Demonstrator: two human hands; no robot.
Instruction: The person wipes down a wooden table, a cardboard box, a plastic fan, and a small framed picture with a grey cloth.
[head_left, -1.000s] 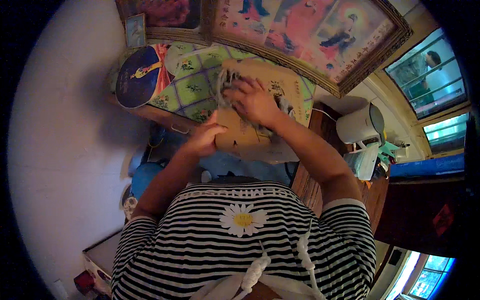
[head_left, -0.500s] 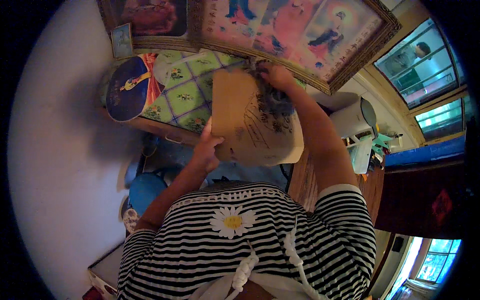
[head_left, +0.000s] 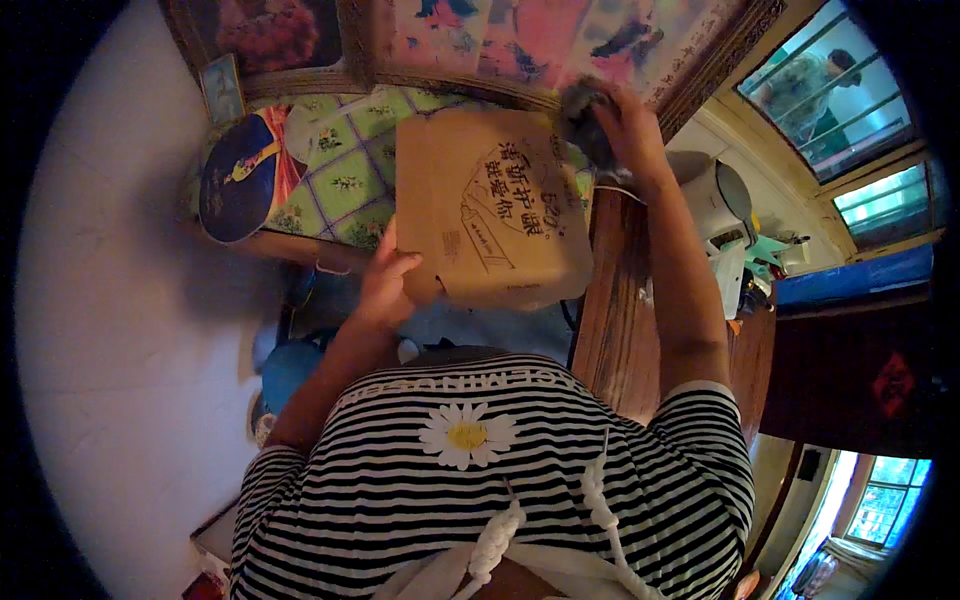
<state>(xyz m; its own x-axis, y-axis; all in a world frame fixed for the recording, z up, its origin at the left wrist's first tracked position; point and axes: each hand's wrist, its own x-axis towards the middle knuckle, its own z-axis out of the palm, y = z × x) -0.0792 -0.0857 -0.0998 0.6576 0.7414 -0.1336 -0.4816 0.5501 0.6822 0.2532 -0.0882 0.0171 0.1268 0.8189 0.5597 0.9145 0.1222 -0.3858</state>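
The cardboard box (head_left: 480, 215) is tan-brown with black print, the cloth (head_left: 588, 128) dark grey. From where I stand, the table cover (head_left: 343, 186) looks green, purple-latticed and flowered; the shirt (head_left: 480, 500) is black-and-white striped with a white, yellow-centred daisy (head_left: 468, 436).

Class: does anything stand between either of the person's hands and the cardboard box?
A bunched grey cloth, in the right hand, lies between that hand and the upper right corner of the cardboard box. Nothing visible separates the left hand from the box's lower left edge.
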